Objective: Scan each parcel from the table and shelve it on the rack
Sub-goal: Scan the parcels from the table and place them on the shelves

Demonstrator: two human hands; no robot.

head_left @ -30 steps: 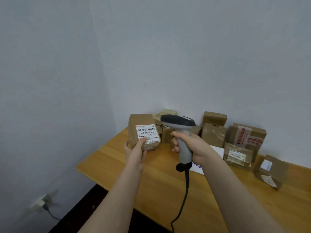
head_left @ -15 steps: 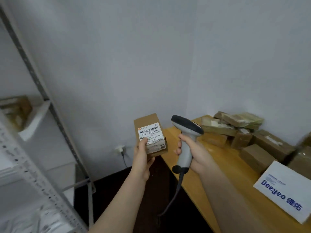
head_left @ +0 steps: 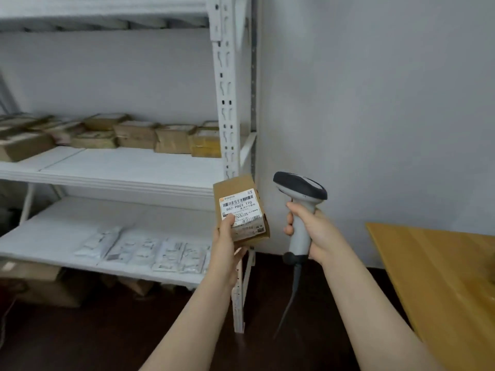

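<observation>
Left hand [head_left: 227, 245] is up and clamped on a small brown cardboard parcel [head_left: 235, 187]. The thumb lies across the lower part of its white barcode label [head_left: 239, 207], and the fingers wrap round behind, mostly hidden. The parcel stands nearly upright, tipped a little, with the label facing the camera. It is held in the air in front of the right-hand upright of the white metal rack [head_left: 226, 76].

Just beside it, not touching, is the right hand [head_left: 318, 234]. Its fingers are curled tight round the pale handle of a grey-and-black handheld barcode scanner [head_left: 300, 187], whose dark head sits about level with the parcel's top. Its black cable [head_left: 292, 298] hangs down from the handle.

On the rack behind, the middle white shelf [head_left: 120, 167] carries a row of brown taped parcels [head_left: 139, 135] along its back. The lower white shelf [head_left: 67, 223] holds flat white packets [head_left: 160, 253] laid side by side. Under that, brown cardboard boxes [head_left: 40, 285] sit on the dark floor [head_left: 107, 330].

Far right, the corner of a light wooden table [head_left: 442, 277] comes into view, well apart from the rack. A plain pale grey wall [head_left: 375, 89] stands behind everything.
</observation>
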